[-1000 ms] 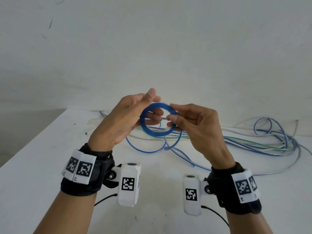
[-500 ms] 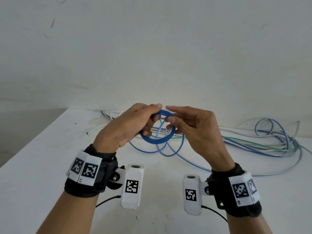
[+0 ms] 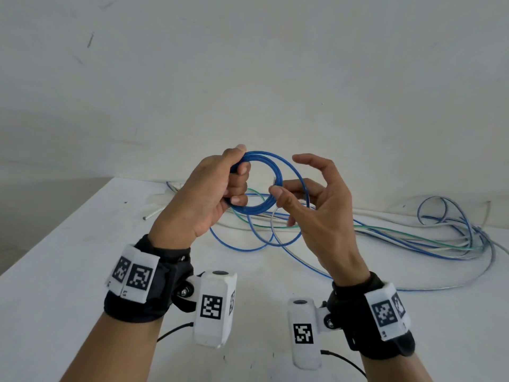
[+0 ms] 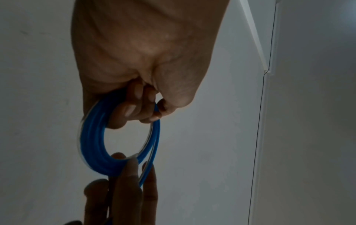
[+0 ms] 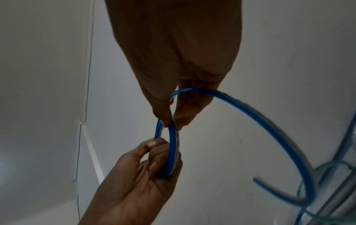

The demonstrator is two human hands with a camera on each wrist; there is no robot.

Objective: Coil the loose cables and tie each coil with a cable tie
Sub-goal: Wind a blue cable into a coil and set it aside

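From the head view, the left hand [image 3: 212,194] is gripping the left side of a blue coil [image 3: 259,183], fingers curled round its strands and thumb lying on top; the right hand [image 3: 316,213] is pinching the coil's right side between thumb and forefinger, the other fingers spreading loosely; the coil is hanging upright between the two hands, above the white table [image 3: 68,257]; one wider blue loop [image 3: 298,179] is trailing off past the right fingers down to the loose cables [image 3: 413,238] (blue, green and white) lying on the table behind.

From the left wrist, the left hand [image 4: 146,60] is holding the coil [image 4: 92,144] by its top, fingers curling through the ring; the right fingertips [image 4: 131,167] are touching its lower edge.

From the right wrist, the right hand [image 5: 179,60] is pinching the coil [image 5: 173,144] at its near edge; the left hand [image 5: 138,182] is clasping the far side; the loose loop [image 5: 269,124] is arcing away to the right.
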